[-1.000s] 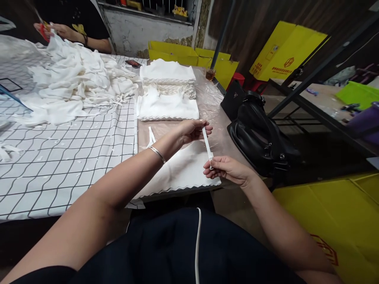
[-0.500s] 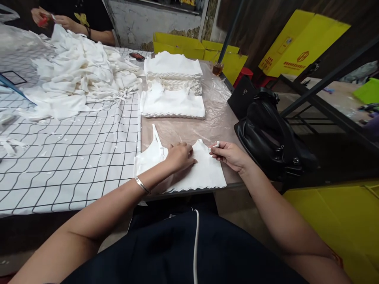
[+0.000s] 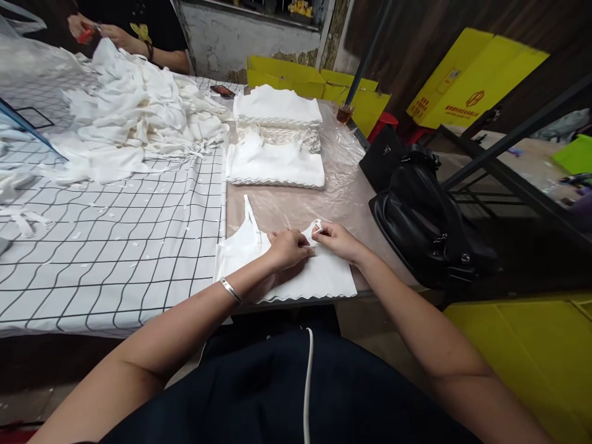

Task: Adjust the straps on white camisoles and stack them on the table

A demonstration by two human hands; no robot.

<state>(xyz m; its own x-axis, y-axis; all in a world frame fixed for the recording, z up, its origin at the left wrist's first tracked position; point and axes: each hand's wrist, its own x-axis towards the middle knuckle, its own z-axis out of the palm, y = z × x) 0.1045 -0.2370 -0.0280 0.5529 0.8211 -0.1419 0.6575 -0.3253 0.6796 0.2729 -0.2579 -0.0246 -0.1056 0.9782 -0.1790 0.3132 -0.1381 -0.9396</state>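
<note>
A white camisole point(image 3: 319, 274) with thin shoulder straps lies flat at the table's front edge, its scalloped hem toward me. My left hand point(image 3: 290, 248) rests on the middle of it, fingers bent and closed with the thumb on the fabric at the neckline. Between the thumb and fingers of my right hand point(image 3: 341, 241) is the right shoulder strap point(image 3: 317, 226), pinched and folded over near the top edge. The left strap point(image 3: 251, 216) lies loose, pointing away from me.
Folded white camisoles point(image 3: 276, 163) are stacked beyond my hands. A heap of white garments point(image 3: 139, 105) covers the checked tablecloth point(image 3: 176, 246). A black handbag point(image 3: 416, 216) sits at the right, near a glass of brown drink point(image 3: 345, 113). Across the table, a person's hands point(image 3: 108, 34) hold something red.
My right hand has moved left with the strap, closer to my left hand. My left hand's fingers have drawn closer together. The view has shifted slightly.
</note>
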